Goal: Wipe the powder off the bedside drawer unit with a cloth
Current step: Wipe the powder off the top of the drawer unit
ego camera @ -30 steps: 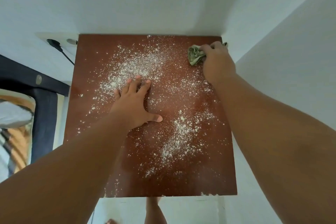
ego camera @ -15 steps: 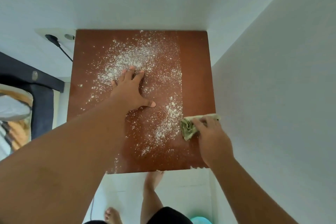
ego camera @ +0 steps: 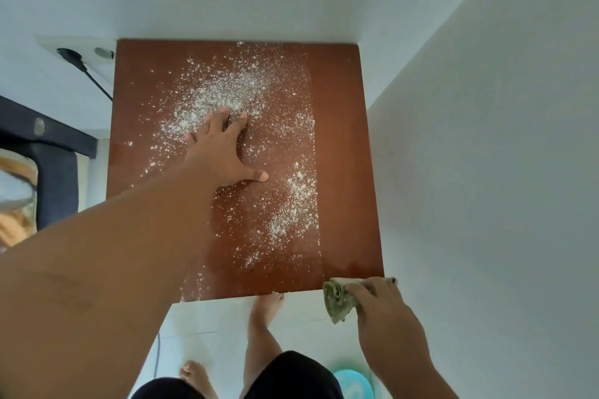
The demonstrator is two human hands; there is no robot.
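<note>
Head view looks straight down on the brown top of the bedside drawer unit (ego camera: 343,146), which stands in a corner against white walls. White powder (ego camera: 223,94) lies scattered over the left and middle of the top, thickest toward the far side, with a second patch nearer the right. The strip along the right edge shows plain brown wood. The left hand (ego camera: 223,155) lies flat on the top amid the powder, its fingers straight and spread, thumb out to the right. The right hand (ego camera: 382,308) is at the near right corner, its fingers curled round a bunched green cloth (ego camera: 337,301) that sits at the near edge and hangs partly past it. Bare feet (ego camera: 265,304) stand on the pale floor just below that edge. At far left, a black plug (ego camera: 69,55) sits in a wall socket.
</note>
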